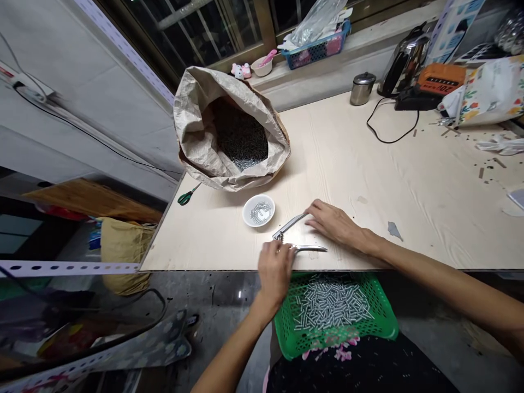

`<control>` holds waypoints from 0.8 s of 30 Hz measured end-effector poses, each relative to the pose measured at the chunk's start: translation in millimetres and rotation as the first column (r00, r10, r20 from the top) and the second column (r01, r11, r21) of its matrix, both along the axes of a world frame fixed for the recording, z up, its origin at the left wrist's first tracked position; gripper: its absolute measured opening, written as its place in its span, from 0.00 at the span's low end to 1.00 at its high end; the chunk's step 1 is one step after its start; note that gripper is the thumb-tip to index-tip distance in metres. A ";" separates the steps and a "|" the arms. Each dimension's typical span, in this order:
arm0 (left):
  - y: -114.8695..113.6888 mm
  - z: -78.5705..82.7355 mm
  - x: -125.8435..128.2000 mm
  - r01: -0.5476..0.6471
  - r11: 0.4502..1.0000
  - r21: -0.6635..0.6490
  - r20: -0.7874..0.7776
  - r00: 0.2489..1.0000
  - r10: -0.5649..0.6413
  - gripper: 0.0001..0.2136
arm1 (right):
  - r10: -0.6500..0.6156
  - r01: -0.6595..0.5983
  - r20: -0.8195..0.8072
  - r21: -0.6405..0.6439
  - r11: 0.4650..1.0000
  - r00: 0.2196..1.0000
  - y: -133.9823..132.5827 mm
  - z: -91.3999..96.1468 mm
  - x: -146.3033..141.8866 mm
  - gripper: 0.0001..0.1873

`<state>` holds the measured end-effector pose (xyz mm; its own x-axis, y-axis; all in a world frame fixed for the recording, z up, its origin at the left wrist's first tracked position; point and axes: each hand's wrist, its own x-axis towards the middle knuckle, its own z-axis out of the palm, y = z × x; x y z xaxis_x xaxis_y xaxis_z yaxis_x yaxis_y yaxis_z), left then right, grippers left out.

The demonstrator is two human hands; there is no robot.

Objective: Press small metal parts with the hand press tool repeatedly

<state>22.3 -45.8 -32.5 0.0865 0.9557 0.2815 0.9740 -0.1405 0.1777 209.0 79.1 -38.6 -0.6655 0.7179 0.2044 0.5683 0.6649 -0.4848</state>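
Observation:
A plier-like metal tool (290,224) with two spread handles lies near the table's front edge. My left hand (273,270) is closed over its lower part, where a small coil shows above the fingers; that end of the tool is hidden. My right hand (333,224) has its fingertips drawn together at the far end of the upper handle. The lower handle (313,248) points right, free of the right hand. Just beyond the tool stands a white bowl (258,210) with small metal pins in it.
A large open paper-lined sack (196,120) of dark metal pieces stands behind the bowl. Green-handled scissors (185,197) lie at left. Below the table edge, a green basket (385,311) holds many silvery springs or rods. A kettle (403,60), lidded canister (362,90) and cord are at back right.

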 end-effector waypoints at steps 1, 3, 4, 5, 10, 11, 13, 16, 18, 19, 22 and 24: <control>-2.0 4.0 -9.4 -0.092 0.995 -0.041 0.012 0.996 0.092 0.12 | 0.059 -0.060 -0.029 -0.031 0.998 0.998 -9.6 1.2 3.6 0.10; -3.5 9.4 -25.4 -0.211 0.957 -0.198 0.035 0.974 0.222 0.15 | 0.138 -0.141 -0.041 -0.074 0.987 0.990 -27.6 -0.6 7.0 0.11; -2.7 10.5 -30.9 -0.237 0.928 -0.288 0.047 0.964 0.261 0.16 | 0.167 -0.168 -0.023 -0.075 0.983 0.986 -34.8 -3.4 6.5 0.11; -0.9 10.8 -34.4 -0.248 0.896 -0.369 0.061 0.955 0.290 0.16 | 0.181 -0.180 0.009 -0.069 0.981 0.983 -40.4 -6.9 4.6 0.11; 17.1 8.2 -38.2 -0.278 0.768 -0.576 0.135 0.895 0.425 0.17 | 0.203 -0.195 0.078 -0.097 0.976 0.976 -42.0 -20.2 -8.8 0.05; 20.3 8.4 -40.0 -0.265 0.752 -0.603 0.174 0.877 0.449 0.18 | 0.224 -0.218 0.048 -0.104 0.970 0.973 -39.1 -20.3 -8.9 0.06; 23.4 9.5 -45.9 -0.222 0.748 -0.625 0.291 0.823 0.488 0.20 | 0.264 -0.265 -0.023 -0.116 0.957 0.964 -33.1 -18.8 -4.9 0.08; 18.1 9.5 -51.6 -0.223 0.813 -0.538 0.456 0.734 0.503 0.24 | 0.243 -0.258 -0.108 -0.160 0.953 0.964 -26.6 -15.5 9.1 0.09; 10.5 6.7 -47.6 -0.231 0.851 -0.472 0.464 0.756 0.462 0.23 | 0.180 -0.206 -0.143 -0.194 0.959 0.973 -23.7 -14.1 20.3 0.09; 7.0 4.4 -43.2 -0.217 0.865 -0.453 0.437 0.791 0.428 0.20 | 0.141 -0.171 -0.154 -0.204 0.964 0.978 -22.4 -13.8 25.4 0.09; 0.8 -2.7 -27.2 -0.178 0.891 -0.418 0.291 0.903 0.317 0.11 | 0.032 -0.066 -0.164 -0.206 0.976 0.986 -19.4 -14.4 36.0 0.09; -1.7 -4.3 -19.5 -0.163 0.909 -0.383 0.216 0.941 0.259 0.06 | -0.015 -0.017 -0.151 -0.205 0.979 0.988 -18.7 -16.0 38.6 0.09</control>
